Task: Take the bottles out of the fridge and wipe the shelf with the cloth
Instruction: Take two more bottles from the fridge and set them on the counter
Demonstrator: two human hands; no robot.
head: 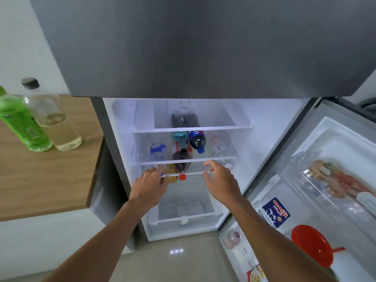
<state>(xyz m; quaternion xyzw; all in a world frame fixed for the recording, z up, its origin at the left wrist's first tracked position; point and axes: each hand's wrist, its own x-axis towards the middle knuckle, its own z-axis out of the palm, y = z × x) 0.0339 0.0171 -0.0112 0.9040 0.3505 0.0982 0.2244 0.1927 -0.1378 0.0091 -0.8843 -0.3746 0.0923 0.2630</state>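
Fridge (264, 139) open, door (325, 180) swung out to the right; freezer door above closed, overhanging the view. Three clear shelves stacked inside, white front rails showing; free space left and right of the bottles on each, and bare white wall to the right of the shelves.

Left hand (149, 185) at the left end of the lowest shelf rail (193, 173), fingers reaching past it toward a blue-labelled clear bottle (157, 151); grip partly curled, contact with anything not determinable. Right hand (220, 181) at the right end of the same rail, thumb and forefinger spread wide around the rail edge, holding nothing.

Bottles lying on their sides, long axes running front to back. Dark cola bottle (197, 139) with blue cap pointing forward on the middle shelf, beside a teal-capped bottle (180, 137). Dark bottle with red cap (182, 163) pointing forward, cap just over the lowest rail between the two hands. Yellowish bottle (171, 171) just beside the left hand. Clear bottle (219, 147) at the right, orientation unclear. Two dark bottles (183, 119) on the top shelf at the rear.

Wooden surface (40, 180) to the left of the fridge, its right edge next to the cabinet side. Green bottle (22, 123) and clear bottle with pale liquid (55, 119) upright on it, touching. Packaged food and a red lid in the door racks. Pale tiled floor (173, 261) below.
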